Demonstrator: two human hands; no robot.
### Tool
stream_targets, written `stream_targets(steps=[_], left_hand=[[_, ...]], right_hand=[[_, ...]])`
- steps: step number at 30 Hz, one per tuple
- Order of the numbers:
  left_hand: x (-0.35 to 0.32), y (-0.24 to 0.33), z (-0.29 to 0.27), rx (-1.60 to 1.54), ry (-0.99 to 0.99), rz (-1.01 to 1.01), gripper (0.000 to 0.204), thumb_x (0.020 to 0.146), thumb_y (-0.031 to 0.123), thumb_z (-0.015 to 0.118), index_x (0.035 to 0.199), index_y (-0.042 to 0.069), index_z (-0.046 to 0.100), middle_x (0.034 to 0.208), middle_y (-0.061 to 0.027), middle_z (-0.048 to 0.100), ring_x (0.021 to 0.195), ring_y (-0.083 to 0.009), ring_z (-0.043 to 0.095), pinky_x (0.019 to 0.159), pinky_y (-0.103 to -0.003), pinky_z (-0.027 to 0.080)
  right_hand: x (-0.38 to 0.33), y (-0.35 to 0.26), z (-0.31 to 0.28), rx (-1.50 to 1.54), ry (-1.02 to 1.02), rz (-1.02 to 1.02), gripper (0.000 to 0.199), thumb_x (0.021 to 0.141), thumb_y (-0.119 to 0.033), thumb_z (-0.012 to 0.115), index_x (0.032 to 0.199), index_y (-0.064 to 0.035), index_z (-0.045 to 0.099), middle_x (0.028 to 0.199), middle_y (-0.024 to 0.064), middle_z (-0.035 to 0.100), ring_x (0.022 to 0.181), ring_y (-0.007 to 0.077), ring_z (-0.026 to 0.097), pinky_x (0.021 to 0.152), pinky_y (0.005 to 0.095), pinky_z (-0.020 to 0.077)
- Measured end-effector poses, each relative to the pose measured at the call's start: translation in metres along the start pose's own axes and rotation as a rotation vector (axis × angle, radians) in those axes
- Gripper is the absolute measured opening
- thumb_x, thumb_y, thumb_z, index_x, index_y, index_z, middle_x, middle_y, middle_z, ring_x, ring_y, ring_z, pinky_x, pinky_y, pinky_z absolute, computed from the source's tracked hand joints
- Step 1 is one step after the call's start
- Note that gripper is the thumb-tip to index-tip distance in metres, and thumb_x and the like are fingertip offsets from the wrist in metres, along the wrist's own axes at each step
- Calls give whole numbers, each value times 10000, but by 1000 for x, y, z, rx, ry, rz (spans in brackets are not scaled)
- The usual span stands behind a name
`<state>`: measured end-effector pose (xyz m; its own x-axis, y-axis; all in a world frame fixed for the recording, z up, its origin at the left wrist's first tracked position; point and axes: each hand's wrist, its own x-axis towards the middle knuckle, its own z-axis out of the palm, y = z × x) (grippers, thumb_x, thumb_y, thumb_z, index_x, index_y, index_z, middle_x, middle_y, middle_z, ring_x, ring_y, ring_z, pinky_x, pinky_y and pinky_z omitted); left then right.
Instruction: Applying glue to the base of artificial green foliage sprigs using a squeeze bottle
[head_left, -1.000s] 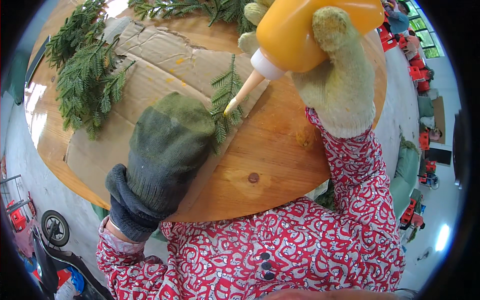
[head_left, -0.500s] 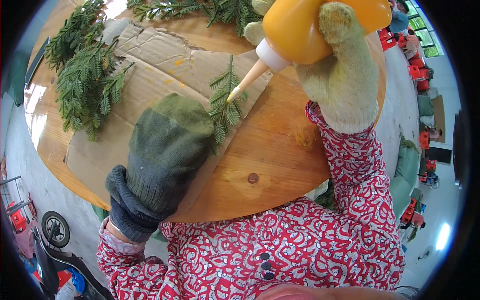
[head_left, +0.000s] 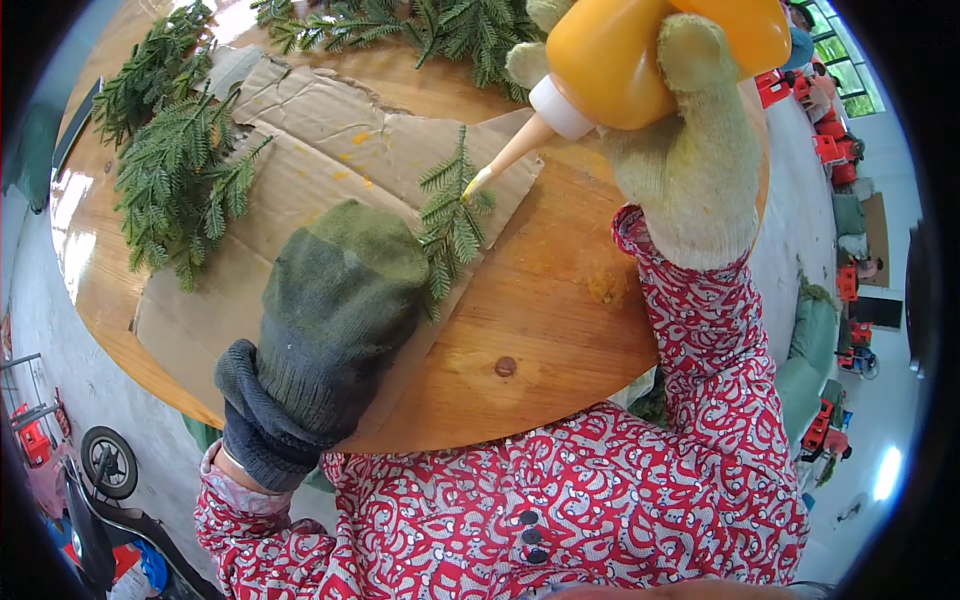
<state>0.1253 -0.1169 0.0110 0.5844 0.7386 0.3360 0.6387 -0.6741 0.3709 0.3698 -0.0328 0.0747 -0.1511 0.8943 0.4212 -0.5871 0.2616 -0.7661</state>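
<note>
My right hand (head_left: 690, 150), in a pale knitted glove, is wrapped round an orange squeeze bottle (head_left: 608, 62) with a white collar. The bottle is tilted, and its long cream nozzle (head_left: 510, 157) points down to the left. The nozzle tip meets the middle of a small green fir sprig (head_left: 452, 225). Pressed against the sprig's left side is my left hand (head_left: 345, 265), in a dark grey-green glove. Its fingers are curled down out of sight and appear closed on the sprig. Flat cardboard (head_left: 300, 160) with orange spots lies beneath.
More fir branches lie at the left (head_left: 175, 185) and along the far side (head_left: 440, 32) of the round wooden table (head_left: 560, 310). Beyond the table, a scooter (head_left: 120, 535) stands at lower left. Red chairs and other people are off to the right.
The view has shifted slightly. The nozzle tip stays at the sprig, with the bottle moved a little to the right. Both hands keep their hold.
</note>
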Motion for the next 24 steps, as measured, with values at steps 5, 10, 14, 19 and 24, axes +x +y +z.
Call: stream_targets(steps=[5, 10, 14, 19, 24], left_hand=[[-1, 0, 1, 13, -9, -23, 368, 786, 84, 723, 1149, 67, 672, 1236, -178, 617, 1230, -398, 534, 1067, -509, 372], [-3, -1, 1, 16, -7, -25, 357, 790, 86, 721, 1144, 70, 677, 1234, -179, 619, 1220, -398, 541, 1061, -509, 377], [-1, 0, 1, 15, -4, -15, 355, 788, 84, 723, 1139, 70, 679, 1228, -177, 623, 1211, -396, 548, 1056, -509, 382], [-1, 2, 0, 17, -8, -22, 360, 784, 85, 723, 1141, 74, 679, 1229, -173, 622, 1217, -394, 544, 1059, -509, 380], [-2, -1, 1, 12, -15, -18, 364, 785, 89, 718, 1146, 80, 678, 1238, -171, 615, 1225, -392, 536, 1066, -509, 373]], right_hand=[[0, -4, 8, -113, 85, -29, 550, 902, -273, 679, 1300, 30, 453, 1109, 217, 618, 935, 303, 667, 772, 430, 595], [-2, 4, -7, -55, 15, 103, 574, 886, -259, 695, 1325, 17, 450, 1144, 189, 614, 960, 290, 662, 817, 435, 588], [-1, 4, -9, -52, 7, 154, 580, 875, -252, 702, 1339, -5, 457, 1164, 166, 609, 979, 281, 659, 842, 429, 581], [1, 4, -2, 48, 111, 62, 565, 876, -267, 704, 1331, -26, 471, 1154, 161, 606, 968, 285, 666, 822, 414, 584], [4, 9, -23, -119, -10, 70, 562, 882, -279, 703, 1328, -30, 469, 1149, 162, 605, 936, 287, 673, 789, 410, 588]])
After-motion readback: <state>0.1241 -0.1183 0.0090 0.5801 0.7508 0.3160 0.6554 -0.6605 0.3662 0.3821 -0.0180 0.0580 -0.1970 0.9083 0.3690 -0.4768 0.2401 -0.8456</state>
